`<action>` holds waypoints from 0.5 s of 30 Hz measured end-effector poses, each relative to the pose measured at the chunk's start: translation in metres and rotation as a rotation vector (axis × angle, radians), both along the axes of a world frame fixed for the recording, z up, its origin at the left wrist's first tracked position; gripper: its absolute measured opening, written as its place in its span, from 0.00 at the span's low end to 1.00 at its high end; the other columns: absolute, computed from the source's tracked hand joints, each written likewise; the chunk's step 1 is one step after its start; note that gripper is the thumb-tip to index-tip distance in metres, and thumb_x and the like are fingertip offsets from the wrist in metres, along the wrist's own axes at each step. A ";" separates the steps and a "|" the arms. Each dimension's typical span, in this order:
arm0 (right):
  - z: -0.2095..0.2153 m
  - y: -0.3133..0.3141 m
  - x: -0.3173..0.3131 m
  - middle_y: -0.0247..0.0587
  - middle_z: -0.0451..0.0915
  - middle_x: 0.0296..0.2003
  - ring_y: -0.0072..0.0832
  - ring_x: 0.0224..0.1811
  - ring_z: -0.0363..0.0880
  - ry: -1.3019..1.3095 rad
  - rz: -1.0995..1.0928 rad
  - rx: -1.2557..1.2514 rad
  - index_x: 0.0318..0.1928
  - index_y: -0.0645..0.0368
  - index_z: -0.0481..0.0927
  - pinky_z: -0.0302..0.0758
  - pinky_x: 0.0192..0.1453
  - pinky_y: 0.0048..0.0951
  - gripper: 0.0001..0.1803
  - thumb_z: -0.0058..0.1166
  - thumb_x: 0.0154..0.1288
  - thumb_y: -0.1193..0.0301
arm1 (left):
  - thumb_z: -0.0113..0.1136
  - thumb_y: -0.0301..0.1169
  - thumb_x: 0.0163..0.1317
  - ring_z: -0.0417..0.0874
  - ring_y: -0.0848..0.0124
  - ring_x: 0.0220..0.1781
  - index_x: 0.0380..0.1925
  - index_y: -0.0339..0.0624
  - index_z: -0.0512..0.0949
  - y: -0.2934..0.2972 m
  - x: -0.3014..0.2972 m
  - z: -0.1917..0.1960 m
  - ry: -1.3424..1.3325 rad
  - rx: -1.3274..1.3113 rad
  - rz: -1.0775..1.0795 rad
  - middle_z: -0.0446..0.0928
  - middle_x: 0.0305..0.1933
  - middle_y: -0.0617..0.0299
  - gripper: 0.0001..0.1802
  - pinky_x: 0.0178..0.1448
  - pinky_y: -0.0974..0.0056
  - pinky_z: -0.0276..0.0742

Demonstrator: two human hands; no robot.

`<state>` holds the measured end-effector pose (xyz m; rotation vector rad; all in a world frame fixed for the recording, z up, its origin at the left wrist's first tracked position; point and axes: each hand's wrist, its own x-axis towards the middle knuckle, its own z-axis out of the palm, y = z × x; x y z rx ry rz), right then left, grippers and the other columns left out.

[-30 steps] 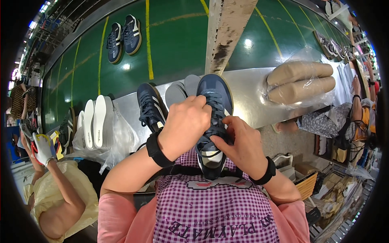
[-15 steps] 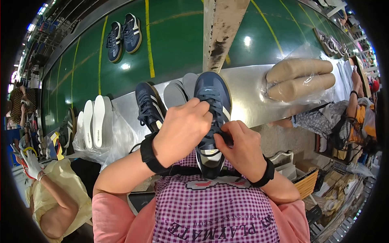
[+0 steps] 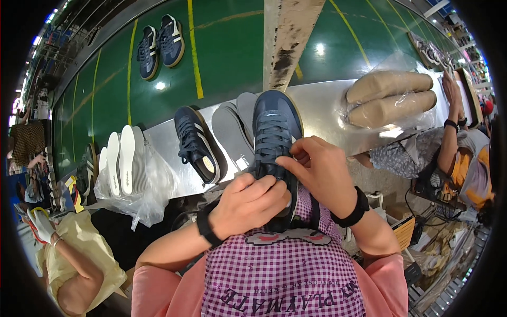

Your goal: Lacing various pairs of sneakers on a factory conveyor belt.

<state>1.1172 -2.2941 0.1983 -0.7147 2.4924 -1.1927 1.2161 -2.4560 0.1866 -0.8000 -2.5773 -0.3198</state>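
A navy sneaker [image 3: 271, 112] with blue laces points away from me, its heel end close against my checkered apron. My right hand [image 3: 323, 168] pinches at the shoelace near the top of the lacing, on the shoe's right side. Curled over the shoe's opening, my left hand [image 3: 253, 203] has its fingers closed; whatever they grip there is hidden. To the left lies a second navy sneaker [image 3: 196, 142] with white stripes, laced, on the metal ledge. Grey insoles [image 3: 228, 132] rest between the two shoes.
White insoles [image 3: 129, 161] stand in a plastic bag at left. Two brown shoe-shaped forms [image 3: 391, 100] lie in clear plastic at right. Another sneaker pair [image 3: 161, 46] sits on the green belt [image 3: 227, 47]. A worn post [image 3: 288, 45] rises ahead. Co-workers sit on both sides.
My left hand has come down and nearer to me, from the lacing to the shoe's opening. My right hand has shifted slightly up along the lacing. The laces now show more fully.
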 end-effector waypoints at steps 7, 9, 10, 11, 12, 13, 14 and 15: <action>-0.001 -0.010 -0.019 0.48 0.78 0.21 0.45 0.24 0.79 0.063 0.185 0.105 0.23 0.64 0.77 0.74 0.29 0.37 0.11 0.62 0.52 0.69 | 0.70 0.33 0.35 0.74 0.73 0.40 0.26 0.49 0.81 0.000 0.021 -0.049 0.241 0.202 0.059 0.76 0.37 0.70 0.13 0.40 0.65 0.59; -0.001 -0.005 -0.032 0.45 0.76 0.14 0.35 0.18 0.78 -0.163 0.199 0.049 0.20 0.66 0.77 0.74 0.27 0.30 0.11 0.61 0.50 0.70 | 0.70 0.33 0.36 0.74 0.73 0.39 0.27 0.48 0.82 -0.002 0.023 -0.048 0.242 0.238 0.098 0.76 0.37 0.70 0.14 0.40 0.65 0.58; -0.002 -0.003 -0.035 0.40 0.75 0.14 0.28 0.17 0.76 -0.336 0.170 0.017 0.21 0.65 0.77 0.72 0.26 0.26 0.11 0.61 0.52 0.71 | 0.70 0.33 0.36 0.74 0.73 0.39 0.27 0.48 0.82 -0.002 0.023 -0.046 0.251 0.242 0.102 0.76 0.37 0.70 0.14 0.40 0.65 0.58; -0.005 -0.001 -0.038 0.34 0.74 0.14 0.20 0.17 0.74 -0.500 0.115 0.041 0.21 0.65 0.77 0.70 0.24 0.23 0.11 0.60 0.54 0.71 | 0.70 0.33 0.36 0.74 0.73 0.39 0.28 0.48 0.82 -0.003 0.023 -0.043 0.246 0.250 0.113 0.76 0.37 0.70 0.14 0.41 0.65 0.58; -0.008 0.000 -0.038 0.34 0.74 0.14 0.20 0.17 0.74 -0.502 0.150 -0.010 0.21 0.65 0.77 0.70 0.24 0.23 0.11 0.60 0.54 0.71 | 0.70 0.33 0.36 0.74 0.73 0.40 0.29 0.47 0.82 -0.003 0.022 -0.039 0.243 0.260 0.125 0.76 0.37 0.70 0.15 0.41 0.64 0.59; -0.010 0.000 -0.037 0.31 0.74 0.16 0.17 0.19 0.72 -0.636 0.100 -0.129 0.23 0.64 0.77 0.69 0.25 0.20 0.11 0.59 0.57 0.71 | 0.70 0.33 0.36 0.74 0.73 0.40 0.29 0.47 0.82 -0.004 0.021 -0.035 0.232 0.262 0.128 0.76 0.37 0.70 0.15 0.41 0.64 0.59; -0.014 0.000 -0.035 0.27 0.73 0.18 0.13 0.20 0.70 -0.772 0.052 -0.255 0.24 0.64 0.77 0.67 0.25 0.17 0.10 0.58 0.60 0.71 | 0.70 0.33 0.35 0.73 0.71 0.40 0.29 0.47 0.82 -0.006 0.020 -0.029 0.175 0.232 0.107 0.75 0.37 0.70 0.16 0.41 0.64 0.59; -0.016 0.000 -0.032 0.27 0.73 0.18 0.13 0.20 0.70 -0.774 0.051 -0.243 0.24 0.64 0.77 0.67 0.25 0.17 0.10 0.58 0.60 0.71 | 0.71 0.32 0.34 0.73 0.70 0.40 0.30 0.46 0.82 -0.008 0.020 -0.023 0.123 0.199 0.077 0.75 0.37 0.69 0.17 0.42 0.63 0.60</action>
